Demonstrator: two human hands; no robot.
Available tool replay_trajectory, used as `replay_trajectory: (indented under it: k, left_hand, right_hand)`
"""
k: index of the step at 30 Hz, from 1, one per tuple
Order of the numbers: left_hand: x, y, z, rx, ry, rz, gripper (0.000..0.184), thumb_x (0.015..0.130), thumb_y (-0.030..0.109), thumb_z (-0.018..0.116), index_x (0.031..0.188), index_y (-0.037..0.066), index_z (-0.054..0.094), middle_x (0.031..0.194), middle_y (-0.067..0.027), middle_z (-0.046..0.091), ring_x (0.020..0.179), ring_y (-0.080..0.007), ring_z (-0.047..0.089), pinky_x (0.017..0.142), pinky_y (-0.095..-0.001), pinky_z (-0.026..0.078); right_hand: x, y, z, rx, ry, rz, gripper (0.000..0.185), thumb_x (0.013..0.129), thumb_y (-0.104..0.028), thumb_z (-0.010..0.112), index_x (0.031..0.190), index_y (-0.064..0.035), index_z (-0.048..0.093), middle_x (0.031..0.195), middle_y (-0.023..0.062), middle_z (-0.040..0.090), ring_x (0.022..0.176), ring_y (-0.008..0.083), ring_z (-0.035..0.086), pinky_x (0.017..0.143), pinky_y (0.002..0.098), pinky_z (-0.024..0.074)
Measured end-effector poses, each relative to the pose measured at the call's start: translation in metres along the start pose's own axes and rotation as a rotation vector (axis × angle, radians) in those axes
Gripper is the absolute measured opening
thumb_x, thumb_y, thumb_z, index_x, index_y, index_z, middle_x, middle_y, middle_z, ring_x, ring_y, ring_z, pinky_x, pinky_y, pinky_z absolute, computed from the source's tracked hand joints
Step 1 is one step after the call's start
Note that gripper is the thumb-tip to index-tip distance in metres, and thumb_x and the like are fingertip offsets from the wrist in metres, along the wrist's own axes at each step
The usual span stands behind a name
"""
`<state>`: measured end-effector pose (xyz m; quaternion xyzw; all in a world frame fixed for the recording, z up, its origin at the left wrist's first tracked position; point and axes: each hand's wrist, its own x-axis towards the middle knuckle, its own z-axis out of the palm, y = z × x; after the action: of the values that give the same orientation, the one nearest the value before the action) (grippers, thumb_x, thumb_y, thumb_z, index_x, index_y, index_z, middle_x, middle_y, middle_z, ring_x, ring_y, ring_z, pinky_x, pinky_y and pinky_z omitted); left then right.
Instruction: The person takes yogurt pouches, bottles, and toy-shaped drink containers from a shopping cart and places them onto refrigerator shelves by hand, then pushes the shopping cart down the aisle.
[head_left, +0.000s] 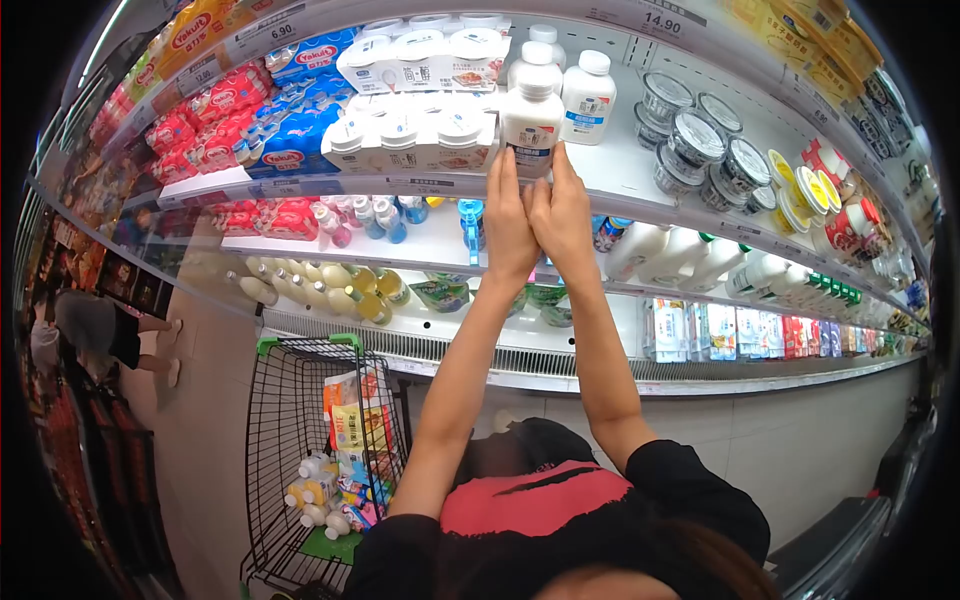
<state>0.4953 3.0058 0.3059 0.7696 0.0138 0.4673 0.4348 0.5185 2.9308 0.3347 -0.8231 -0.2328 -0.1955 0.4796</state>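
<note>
Looks mid-handling: bottle (533, 120) held between both hands, release not yet done. Can't tell if its base sits on the shelf (622, 168). Left hand (511, 228) fingers on bottle's lower left, right hand (562, 215) on its lower right. Cup packs (405, 143) left of bottle, spare bottles (588, 100) behind/right.
</note>
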Motion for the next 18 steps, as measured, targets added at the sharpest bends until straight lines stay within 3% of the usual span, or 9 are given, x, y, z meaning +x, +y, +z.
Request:
replay_trajectory:
  k: [3, 5, 7, 9, 11, 14, 16, 17, 18]
  left_hand:
    - [-0.012, -0.003, -0.019, -0.061, -0.014, -0.031, 0.046, 0.086, -0.001, 0.060, 0.130, -0.010, 0.050, 0.130, -0.0285, 0.054, 0.118, -0.0417, 0.056, 0.097, -0.0448, 0.046]
    - [-0.031, -0.008, -0.047, -0.060, -0.071, 0.006, 0.036, 0.086, -0.002, 0.059, 0.122, -0.008, 0.058, 0.123, -0.0258, 0.060, 0.113, -0.0410, 0.059, 0.094, -0.0441, 0.049]
    - [-0.057, -0.005, -0.091, -0.104, -0.063, -0.069, 0.027, 0.086, -0.004, 0.059, 0.113, -0.005, 0.063, 0.114, -0.0211, 0.064, 0.103, -0.0378, 0.063, 0.087, -0.0413, 0.052]
    - [-0.091, -0.006, -0.146, -0.113, -0.069, -0.151, 0.025, 0.087, -0.005, 0.057, 0.111, -0.005, 0.062, 0.107, -0.0213, 0.063, 0.097, -0.0377, 0.063, 0.082, -0.0413, 0.051]
    - [-0.135, -0.016, -0.200, -0.058, -0.092, -0.318, 0.028, 0.085, -0.005, 0.058, 0.112, -0.005, 0.061, 0.105, -0.0218, 0.063, 0.097, -0.0379, 0.063, 0.081, -0.0409, 0.051]
    - [-0.206, -0.036, -0.276, -0.013, 0.076, -0.558, 0.036, 0.074, -0.004, 0.064, 0.109, -0.008, 0.058, 0.103, -0.0212, 0.062, 0.094, -0.0412, 0.061, 0.079, -0.0440, 0.051]
    - [-0.265, -0.061, -0.323, 0.200, 0.117, -0.627, 0.027, 0.072, 0.001, 0.065, 0.097, -0.006, 0.063, 0.096, -0.0232, 0.064, 0.091, -0.0434, 0.060, 0.077, -0.0462, 0.050]
    - [-0.290, -0.065, -0.351, 0.259, 0.114, -0.718, 0.020, 0.073, 0.002, 0.064, 0.091, -0.006, 0.065, 0.088, -0.0236, 0.064, 0.088, -0.0438, 0.061, 0.076, -0.0468, 0.049]
    - [-0.311, -0.066, -0.376, 0.319, 0.124, -0.899, 0.018, 0.074, 0.002, 0.062, 0.090, -0.006, 0.064, 0.085, -0.0240, 0.064, 0.087, -0.0442, 0.061, 0.074, -0.0474, 0.049]
  right_hand:
    - [0.002, -0.004, 0.006, -0.031, -0.015, 0.045, 0.055, 0.090, -0.008, 0.051, 0.137, 0.0170, 0.036, 0.137, 0.0352, 0.046, 0.125, 0.0477, 0.046, 0.105, 0.0481, 0.0369]
    - [-0.007, -0.012, 0.015, -0.165, 0.115, -0.073, 0.056, 0.093, -0.011, 0.055, 0.138, 0.0159, 0.036, 0.142, 0.0345, 0.040, 0.134, 0.0470, 0.037, 0.113, 0.0471, 0.0293]
    - [-0.030, -0.050, 0.022, -0.122, 0.149, -0.128, 0.051, 0.093, -0.011, 0.057, 0.137, 0.0094, 0.043, 0.139, 0.0286, 0.047, 0.130, 0.0418, 0.044, 0.109, 0.0458, 0.0332]
    - [-0.069, -0.090, 0.046, 0.057, 0.060, -0.105, 0.040, 0.095, -0.008, 0.056, 0.133, 0.0025, 0.051, 0.125, 0.0187, 0.057, 0.114, 0.0309, 0.056, 0.097, 0.0401, 0.0440]
    - [-0.120, -0.106, 0.088, 0.231, -0.195, -0.141, 0.034, 0.095, -0.006, 0.055, 0.128, -0.0004, 0.056, 0.119, 0.0144, 0.060, 0.105, 0.0274, 0.060, 0.092, 0.0379, 0.0473]
    - [-0.213, -0.121, 0.160, 0.310, -0.772, -0.167, 0.023, 0.096, -0.008, 0.054, 0.116, 0.0013, 0.062, 0.103, 0.0177, 0.066, 0.095, 0.0286, 0.065, 0.085, 0.0360, 0.0494]
    - [-0.277, -0.129, 0.207, 0.344, -1.121, -0.119, 0.020, 0.098, -0.010, 0.052, 0.109, 0.0022, 0.063, 0.094, 0.0189, 0.067, 0.090, 0.0295, 0.067, 0.081, 0.0353, 0.0506]
    - [-0.309, -0.132, 0.229, 0.350, -1.258, -0.048, 0.020, 0.099, -0.012, 0.050, 0.106, 0.0021, 0.063, 0.090, 0.0180, 0.068, 0.088, 0.0293, 0.068, 0.080, 0.0349, 0.0509]
    - [-0.338, -0.133, 0.252, 0.369, -1.356, -0.132, 0.020, 0.098, -0.012, 0.052, 0.103, 0.0025, 0.064, 0.090, 0.0190, 0.068, 0.087, 0.0323, 0.067, 0.078, 0.0371, 0.0510]
